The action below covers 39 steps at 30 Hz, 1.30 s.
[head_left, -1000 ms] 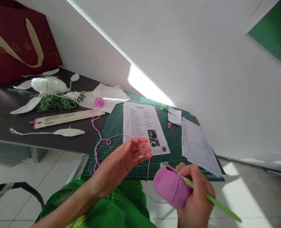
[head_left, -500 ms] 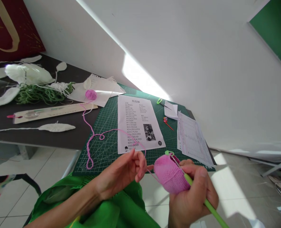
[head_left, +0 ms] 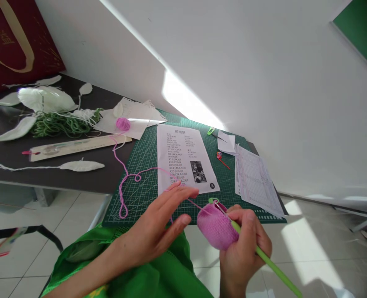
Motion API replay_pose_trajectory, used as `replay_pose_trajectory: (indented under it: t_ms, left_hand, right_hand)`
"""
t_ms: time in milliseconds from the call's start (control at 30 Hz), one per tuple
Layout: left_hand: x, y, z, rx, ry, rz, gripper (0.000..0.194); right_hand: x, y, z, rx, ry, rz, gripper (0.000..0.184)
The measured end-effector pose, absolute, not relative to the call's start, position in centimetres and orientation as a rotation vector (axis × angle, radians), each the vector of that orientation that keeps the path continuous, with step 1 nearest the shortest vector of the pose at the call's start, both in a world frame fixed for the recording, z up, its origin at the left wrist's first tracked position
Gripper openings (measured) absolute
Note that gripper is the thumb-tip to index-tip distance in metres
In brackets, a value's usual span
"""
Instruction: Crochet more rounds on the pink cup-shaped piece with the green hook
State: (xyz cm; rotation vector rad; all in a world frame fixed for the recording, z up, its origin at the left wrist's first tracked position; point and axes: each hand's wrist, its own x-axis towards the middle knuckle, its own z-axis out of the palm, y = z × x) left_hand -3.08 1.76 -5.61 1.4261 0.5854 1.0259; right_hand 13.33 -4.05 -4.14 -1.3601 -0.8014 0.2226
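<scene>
My right hand [head_left: 244, 238] grips a crochet hook with a green handle [head_left: 274, 267] together with a rounded pink crochet piece [head_left: 217, 227]. The hook's metal tip lies at the dark opening on the piece's top edge, beside a light green stitch marker [head_left: 213, 200]. Left of the piece, my left hand [head_left: 163, 219] is stretched out, thumb apart from the fingers, palm turned toward the piece. Pink yarn [head_left: 124, 188] runs from a small ball [head_left: 123, 123] across the mat, behind my left fingers and on to the piece. How it loops around those fingers is partly hidden.
A printed pattern sheet [head_left: 183, 161] lies on the green cutting mat [head_left: 146, 186]. More papers [head_left: 257, 178], a green-handled tool [head_left: 211, 130] and a red pin-like item [head_left: 223, 161] lie right. Green yarn [head_left: 62, 123], white crochet leaves [head_left: 82, 165] and a wooden ruler [head_left: 77, 147] are left.
My left fingers have uncurled and spread, with the hand turned over beside the yarn. The right hand, hook and crochet piece have shifted slightly left. The view has moved a little.
</scene>
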Motion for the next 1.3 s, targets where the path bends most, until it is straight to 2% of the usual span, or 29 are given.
replay_pose_trajectory:
  t_ms: [100,267,400,500,567,667,867,1033,1200,1300]
  left_hand:
    - [-2.8,1.7,-6.2,1.646,0.623,1.004,0.037]
    - [-2.4,1.8,-5.2,1.567,0.595,0.914,0.015]
    - [-1.9,1.6,-4.6,1.003,0.433,0.804,0.027]
    - [-1.1,1.4,-4.7,0.589,0.388,0.793,0.023]
    - [-0.5,1.2,-4.9,0.420,0.385,0.791,0.022]
    - [0.1,0.8,-4.9,0.312,0.410,0.797,0.030]
    - [0.2,0.1,-4.4,0.574,0.526,0.915,0.020]
    - [0.0,0.1,-4.3,0.859,0.486,0.940,0.025]
    - [0.2,-0.3,-4.3,0.798,0.471,0.836,0.036]
    - [0.2,-0.5,-4.5,0.840,0.520,0.853,0.036]
  right_hand:
    - [13.4,-4.2,-4.2,-1.371,-0.817,0.227,0.038]
    - [13.7,-4.5,-4.7,-1.412,-0.836,0.233,0.038]
    - [13.7,-4.6,-5.0,-1.438,-0.874,0.274,0.038]
    - [13.3,-4.7,-5.1,-1.433,-0.933,0.322,0.039]
    - [13.0,-4.7,-5.1,-1.424,-0.978,0.333,0.039]
    - [12.7,-4.8,-5.0,-1.414,-1.048,0.360,0.039]
    - [12.6,-5.0,-4.7,-1.439,-1.133,0.336,0.040]
    - [12.5,-5.0,-4.7,-1.424,-1.125,0.327,0.039]
    - [12.5,-5.3,-4.7,-1.415,-1.172,0.228,0.033]
    - [12.4,-5.5,-4.8,-1.399,-1.245,0.158,0.030]
